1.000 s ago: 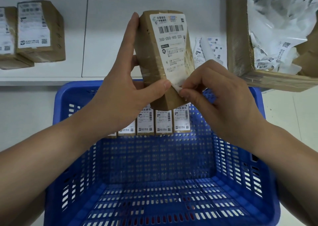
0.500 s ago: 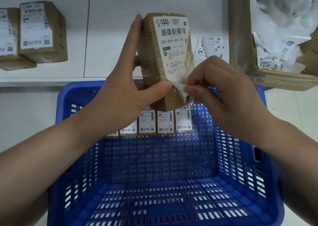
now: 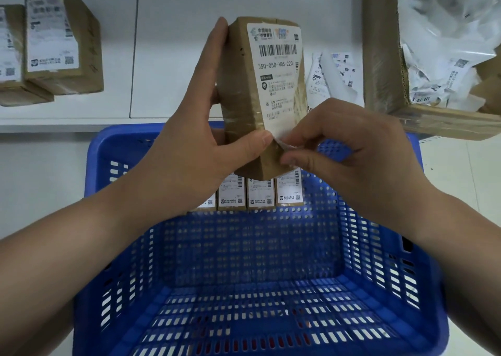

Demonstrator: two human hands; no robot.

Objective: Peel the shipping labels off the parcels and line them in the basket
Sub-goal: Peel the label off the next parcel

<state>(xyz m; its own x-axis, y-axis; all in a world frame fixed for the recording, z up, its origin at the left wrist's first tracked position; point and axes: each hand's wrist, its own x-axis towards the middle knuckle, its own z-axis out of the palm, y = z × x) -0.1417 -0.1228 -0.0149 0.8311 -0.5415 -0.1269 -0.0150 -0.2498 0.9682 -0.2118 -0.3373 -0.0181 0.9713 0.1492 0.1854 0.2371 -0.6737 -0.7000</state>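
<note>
- White tabletop (image 3: 244, 0) fills the background from 9 to 3 o'clock, with a seam running down it at 11 o'clock.
- A blue perforated plastic basket (image 3: 379, 274) takes up the lower half, centre to 6 o'clock.
- Against the basket's far wall stands a row of brown parcels (image 3: 260, 195), small white labels facing the camera.
- The left hand (image 3: 195, 149) grips a brown cardboard parcel (image 3: 238, 90) upright above the basket's far rim, at 12 o'clock: fingers behind it, thumb pressed across its lower front.
- The right hand (image 3: 357, 160) pinches the lifted bottom corner of the parcel's white shipping label (image 3: 276, 65) between thumb and forefinger.
- Two more labelled parcels (image 3: 62, 46) lie on the table at 10 o'clock.
- Loose peeled labels (image 3: 333, 76) lie at 1 o'clock, just beside an open cardboard box (image 3: 379, 43) holding crumpled label waste at 2 o'clock.
</note>
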